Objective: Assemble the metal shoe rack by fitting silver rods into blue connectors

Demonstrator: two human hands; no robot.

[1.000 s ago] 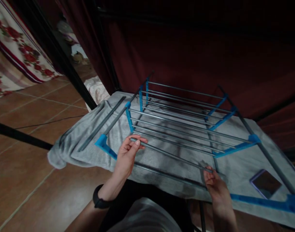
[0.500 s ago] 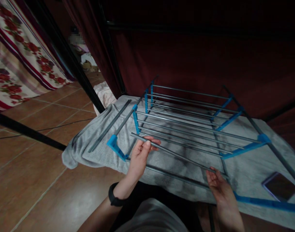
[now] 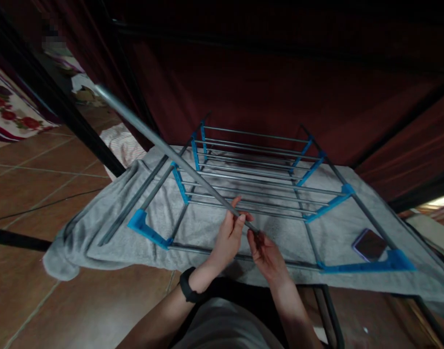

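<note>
A grey metal tube (image 3: pixel 193 174) slants up and to the left out of my two hands, its far end raised over the rack. My left hand (image 3: pixel 231 232) pinches it a little way above its lower end. Right at that lower end, the fingers of my right hand (image 3: pixel 265 252) are closed around the tip. Under and beyond the tube lies a partly built rack (image 3: pixel 244 185) of thin metal rods joined by blue plastic brackets. One blue corner bracket (image 3: pixel 144 228) is left of my hands, another blue bracket (image 3: pixel 367 264) to the right.
Grey blanket (image 3: pixel 98 257) covers the low surface under the rack. Loose tubes (image 3: pixel 134 198) lie along its left side. A phone (image 3: pixel 369 245) rests at the right. Black frame posts (image 3: pixel 62 97) and a dark red curtain (image 3: pixel 261 87) stand around. Tiled floor (image 3: pixel 22 198) is at left.
The tube has swung from lying low across the rack to pointing up and left. My right hand has come in close to my left at its lower end. The view has turned right.
</note>
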